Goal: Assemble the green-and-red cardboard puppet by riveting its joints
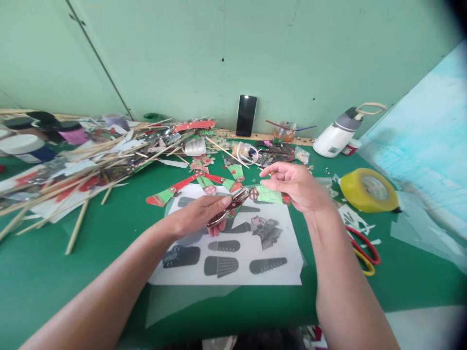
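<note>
My left hand [204, 214] is closed around a metal hand punch [229, 206], its jaws pointing up and right. Right at those jaws is the round, patterned end of a green paper puppet piece [270, 194]. My right hand [295, 187] is at the other end of this piece, thumb and forefinger curled close together; its other fingers are partly hidden. Jointed red and green puppet parts [182, 184] stretch to the left, linked by small round fasteners. Below both hands lies a white sheet [244, 272] printed with dark puppet shapes.
Thin wooden sticks [91, 180] and paper scraps are heaped at the left, near paint jars [27, 148]. A phone [246, 115] leans on the wall. A white bottle [333, 133], yellow tape roll [369, 189] and red-and-yellow-handled scissors [367, 250] are on the right.
</note>
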Tool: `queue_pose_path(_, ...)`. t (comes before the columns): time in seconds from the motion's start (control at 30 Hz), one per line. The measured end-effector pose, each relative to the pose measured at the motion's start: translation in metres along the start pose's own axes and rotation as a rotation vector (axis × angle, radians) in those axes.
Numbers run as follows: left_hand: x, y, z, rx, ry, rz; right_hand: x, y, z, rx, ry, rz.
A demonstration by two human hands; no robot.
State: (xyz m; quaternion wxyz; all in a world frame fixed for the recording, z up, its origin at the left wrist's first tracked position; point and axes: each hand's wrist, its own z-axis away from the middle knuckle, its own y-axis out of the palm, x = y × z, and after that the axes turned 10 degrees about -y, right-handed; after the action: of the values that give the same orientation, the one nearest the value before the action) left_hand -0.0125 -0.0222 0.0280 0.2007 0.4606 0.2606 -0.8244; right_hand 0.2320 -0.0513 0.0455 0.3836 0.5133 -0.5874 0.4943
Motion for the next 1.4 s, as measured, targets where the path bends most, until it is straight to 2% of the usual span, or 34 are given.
queue_pose_path(0.13,0.001,0.000,-0.001,0.039,0.018,0.066,-0.003,-0.001,-0.003,-0.168,-0.012,-0.051)
queue_pose_path(0.2,0.002,0.000,-0.002,0.045,0.035,0.121,-0.002,-0.001,-0.003,-0.201,-0.046,-0.076)
queue_pose_path(0.27,0.002,0.001,-0.003,0.028,0.049,0.197,0.000,0.001,-0.001,-0.133,-0.065,-0.082)
queue_pose_path(0.4,0.005,0.006,-0.008,-0.009,0.059,0.418,0.004,0.016,0.003,0.189,-0.026,-0.070)
queue_pose_path(0.47,0.007,0.009,-0.011,-0.010,0.061,0.504,0.002,0.027,0.005,0.286,-0.006,-0.051)
queue_pose_path(0.6,0.012,0.011,-0.014,-0.075,0.053,0.560,-0.005,0.043,0.004,0.253,0.012,-0.070)
queue_pose_path(0.73,0.012,0.005,-0.012,-0.104,0.085,0.697,-0.008,0.045,0.000,0.101,0.052,-0.420)
queue_pose_path(0.8,0.010,0.003,-0.009,-0.084,0.115,0.785,-0.007,0.044,0.000,0.070,0.022,-0.575)
queue_pose_path(0.97,0.005,0.004,-0.001,0.067,0.165,0.916,-0.004,0.047,0.006,0.287,-0.090,-0.686)
queue_pose_path(1.1,0.005,0.009,0.001,0.203,0.201,0.922,-0.003,0.059,0.010,0.332,-0.124,-0.514)
queue_pose_path(1.17,0.005,0.011,0.001,0.256,0.214,0.926,-0.002,0.063,0.011,0.317,-0.183,-0.450)
queue_pose_path(1.27,0.006,0.013,-0.001,0.291,0.206,0.927,-0.001,0.062,0.010,0.175,-0.244,-0.443)
queue_pose_path(1.33,0.006,0.013,-0.002,0.291,0.163,0.919,-0.001,0.057,0.009,0.071,-0.232,-0.476)
queue_pose_path(1.4,0.007,0.013,-0.003,0.285,0.111,0.905,-0.002,0.052,0.007,0.028,-0.187,-0.511)
